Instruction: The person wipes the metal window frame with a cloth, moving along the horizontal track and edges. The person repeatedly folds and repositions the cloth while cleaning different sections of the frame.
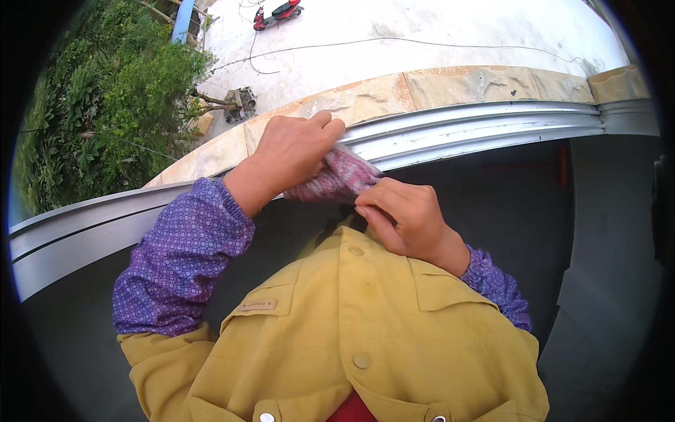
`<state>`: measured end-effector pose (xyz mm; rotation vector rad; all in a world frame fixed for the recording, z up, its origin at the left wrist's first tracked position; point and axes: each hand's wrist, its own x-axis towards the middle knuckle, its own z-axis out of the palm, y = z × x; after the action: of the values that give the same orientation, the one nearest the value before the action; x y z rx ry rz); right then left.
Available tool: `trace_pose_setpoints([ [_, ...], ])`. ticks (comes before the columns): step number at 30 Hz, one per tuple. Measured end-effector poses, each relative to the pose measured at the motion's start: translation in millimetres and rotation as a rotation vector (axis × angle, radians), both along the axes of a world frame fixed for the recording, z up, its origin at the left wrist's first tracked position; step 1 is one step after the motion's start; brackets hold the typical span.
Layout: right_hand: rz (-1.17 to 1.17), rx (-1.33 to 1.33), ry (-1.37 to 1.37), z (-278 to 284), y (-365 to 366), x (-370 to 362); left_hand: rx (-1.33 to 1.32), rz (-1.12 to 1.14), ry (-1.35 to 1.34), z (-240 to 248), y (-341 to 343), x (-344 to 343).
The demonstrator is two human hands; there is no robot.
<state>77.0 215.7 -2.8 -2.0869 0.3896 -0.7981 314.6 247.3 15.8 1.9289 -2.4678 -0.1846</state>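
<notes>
At a silver metal track [485, 130], we see a bunched pink-and-white cloth [344, 172] stretched between two bare hands at the near edge of the track; whether it touches the metal, we cannot tell. The left hand [294, 149], over the track, is curled around the cloth's upper part, while the right hand [408, 214], on the near side of the track, pinches its end between thumb and fingers. Nearer than the track, we see purple patterned sleeves [186, 260] and a yellow jacket [295, 337]. Past the track run a rough stone ledge [464, 86], green foliage [119, 105] and pale ground [422, 63] with a red scooter [278, 15].
</notes>
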Motion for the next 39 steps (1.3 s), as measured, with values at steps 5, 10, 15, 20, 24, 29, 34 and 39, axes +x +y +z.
trace_pose_setpoints([
  [5, -0.071, 0.118, -0.02, -12.5, -3.6, -18.9, 0.025, -0.126, -0.105, 8.3, -10.6, 7.5],
  [10, -0.08, 0.173, -0.041, -20.0, -11.9, -28.6, -0.095, -0.199, -0.011, -7.1, -42.3, -15.5],
  [15, -0.037, 0.104, -0.09, -27.0, -24.9, -29.3, -0.128, -0.17, 0.06, -27.3, -74.8, -44.4],
  [20, -0.033, 0.064, -0.074, -25.6, -28.7, -35.6, -0.049, -0.016, 0.045, -21.6, -52.0, -38.8],
  [24, -0.044, 0.092, -0.094, -27.7, -29.7, -36.3, 0.057, 0.11, -0.039, -2.5, -7.0, -1.8],
  [29, -0.028, 0.128, -0.125, -28.1, -29.5, -38.3, 0.215, 0.271, -0.203, 12.6, 32.8, 30.9],
  [34, -0.036, 0.181, -0.085, -31.4, -33.0, -37.7, 0.131, 0.118, -0.178, 6.4, 23.7, 35.0],
  [39, 0.003, 0.158, -0.125, -24.8, -33.5, -29.8, 0.1, 0.073, -0.13, 2.4, 20.4, 31.4],
])
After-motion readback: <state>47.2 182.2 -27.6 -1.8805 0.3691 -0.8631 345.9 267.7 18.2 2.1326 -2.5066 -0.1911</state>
